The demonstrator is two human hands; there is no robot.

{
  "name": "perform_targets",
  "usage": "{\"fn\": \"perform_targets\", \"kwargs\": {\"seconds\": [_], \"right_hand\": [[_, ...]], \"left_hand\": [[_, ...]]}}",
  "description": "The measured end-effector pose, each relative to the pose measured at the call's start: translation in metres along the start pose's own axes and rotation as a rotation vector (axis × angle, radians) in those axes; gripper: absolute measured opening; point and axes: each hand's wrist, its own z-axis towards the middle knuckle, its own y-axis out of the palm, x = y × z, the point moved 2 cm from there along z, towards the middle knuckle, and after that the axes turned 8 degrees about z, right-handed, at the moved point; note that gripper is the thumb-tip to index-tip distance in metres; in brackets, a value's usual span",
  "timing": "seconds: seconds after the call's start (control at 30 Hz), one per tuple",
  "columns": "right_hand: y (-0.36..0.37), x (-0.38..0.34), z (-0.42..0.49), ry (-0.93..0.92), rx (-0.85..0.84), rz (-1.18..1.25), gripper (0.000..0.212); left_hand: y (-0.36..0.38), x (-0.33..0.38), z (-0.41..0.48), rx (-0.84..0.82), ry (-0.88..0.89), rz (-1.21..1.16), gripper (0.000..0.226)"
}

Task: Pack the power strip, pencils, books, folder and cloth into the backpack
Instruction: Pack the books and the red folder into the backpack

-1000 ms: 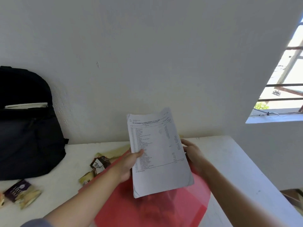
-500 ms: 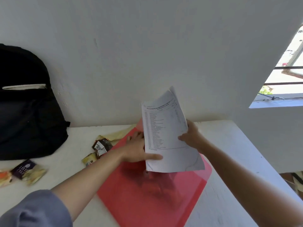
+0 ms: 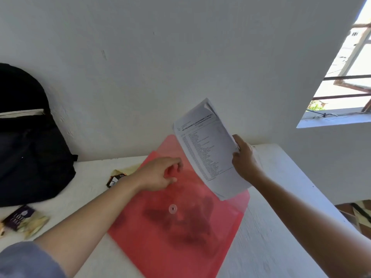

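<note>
A translucent red folder [image 3: 180, 233] with a round clear snap button lies flat on the white table [image 3: 271, 227]. My right hand [image 3: 244, 157] grips a stack of printed sheets [image 3: 208, 151] by its right edge and holds it tilted above the folder's far right corner. My left hand [image 3: 160, 173] hovers over the folder's upper flap with fingers loosely bent, holding nothing. The black backpack [image 3: 30, 149] leans against the wall at the far left, and a pale book edge [image 3: 22, 112] shows in its open top.
Snack wrappers [image 3: 118, 175] lie just left of the folder, more wrappers [image 3: 22, 219] near the left edge below the backpack. A white wall rises behind the table. A barred window [image 3: 341, 81] is at the upper right. The table's right edge drops to the floor.
My left hand has let go of the sheets and dropped toward the folder's flap. My right hand alone now holds the sheets, shifted to the right and up.
</note>
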Motion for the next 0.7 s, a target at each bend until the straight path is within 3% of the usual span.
{"fn": "perform_targets", "kwargs": {"seconds": [0.13, 0.27, 0.4, 0.5, 0.7], "right_hand": [[-0.006, -0.004, 0.002, 0.015, 0.058, 0.081, 0.046], [-0.010, -0.016, 0.005, 0.041, 0.087, 0.205, 0.041], [-0.007, -0.026, 0.005, 0.098, -0.130, 0.409, 0.037], [-0.002, -0.029, 0.003, 0.104, -0.212, 0.407, 0.036], [-0.004, -0.033, 0.008, 0.143, -0.011, 0.439, 0.038]], "left_hand": [[-0.036, 0.008, 0.002, 0.114, -0.014, 0.058, 0.026], [-0.067, 0.004, 0.005, 0.139, 0.009, 0.130, 0.015], [-0.083, -0.003, 0.004, 0.120, -0.011, 0.115, 0.012], [-0.087, -0.006, 0.004, 0.097, 0.025, 0.083, 0.012], [-0.090, -0.009, 0.000, -0.005, 0.091, 0.062, 0.018]]}}
